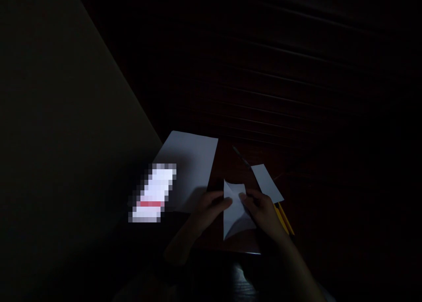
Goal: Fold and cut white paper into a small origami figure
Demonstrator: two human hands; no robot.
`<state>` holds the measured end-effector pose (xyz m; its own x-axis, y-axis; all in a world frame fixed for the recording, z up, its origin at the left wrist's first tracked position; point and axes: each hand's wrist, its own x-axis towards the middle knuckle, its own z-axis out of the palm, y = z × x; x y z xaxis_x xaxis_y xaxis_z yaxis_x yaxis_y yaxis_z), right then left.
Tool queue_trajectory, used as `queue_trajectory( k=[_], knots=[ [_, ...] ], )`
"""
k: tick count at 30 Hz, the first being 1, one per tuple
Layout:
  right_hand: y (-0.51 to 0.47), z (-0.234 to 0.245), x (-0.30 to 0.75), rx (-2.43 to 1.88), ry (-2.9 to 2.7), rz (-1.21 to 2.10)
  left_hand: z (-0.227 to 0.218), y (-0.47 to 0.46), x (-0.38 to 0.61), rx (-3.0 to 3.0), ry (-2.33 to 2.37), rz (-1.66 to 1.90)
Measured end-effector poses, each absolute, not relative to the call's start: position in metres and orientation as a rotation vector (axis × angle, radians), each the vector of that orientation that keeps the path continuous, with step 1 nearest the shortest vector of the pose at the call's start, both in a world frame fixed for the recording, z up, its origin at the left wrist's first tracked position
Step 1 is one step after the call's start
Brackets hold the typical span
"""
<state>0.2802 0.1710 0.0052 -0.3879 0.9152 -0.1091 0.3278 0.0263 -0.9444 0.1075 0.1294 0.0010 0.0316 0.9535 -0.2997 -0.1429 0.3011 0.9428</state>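
Note:
The scene is very dark. A small folded white paper [235, 214] lies on a dark wooden table [231, 161] between my hands. My left hand [209, 212] pinches the paper's left edge with thumb and fingers closed. On the paper's upper right part, my right hand [262, 209] presses down, fingertips gathered on a fold. The paper shows creased flaps at top and bottom.
A larger white sheet [191, 161] lies to the left, with a bright blurred screen [153, 192] on its near corner. A narrow white paper strip [266, 183] lies right of the hands, yellow pencils [283, 218] beside it. A thin dark tool [241, 158] lies behind.

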Motion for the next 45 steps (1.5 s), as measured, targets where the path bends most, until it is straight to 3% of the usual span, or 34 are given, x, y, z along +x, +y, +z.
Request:
queue_trajectory(
  k=[10,21,29,36,45],
  knots=[
    [0.174,0.010,0.291,-1.310,-1.730,1.440,-0.001,0.127,0.102,1.049,1.154,0.906],
    [0.180,0.008,0.312,-1.163,-1.446,1.925,0.004,0.125,0.095,1.009,1.123,0.861],
    [0.180,0.006,0.315,-1.094,-1.224,2.041,0.009,0.125,0.092,0.866,1.116,0.958],
    [0.180,0.007,0.318,-1.013,-1.230,2.061,0.003,0.125,0.090,0.953,1.168,0.995],
    [0.177,0.016,0.310,-1.034,-1.526,1.801,-0.005,0.127,0.090,1.159,1.198,0.958]
  ],
)
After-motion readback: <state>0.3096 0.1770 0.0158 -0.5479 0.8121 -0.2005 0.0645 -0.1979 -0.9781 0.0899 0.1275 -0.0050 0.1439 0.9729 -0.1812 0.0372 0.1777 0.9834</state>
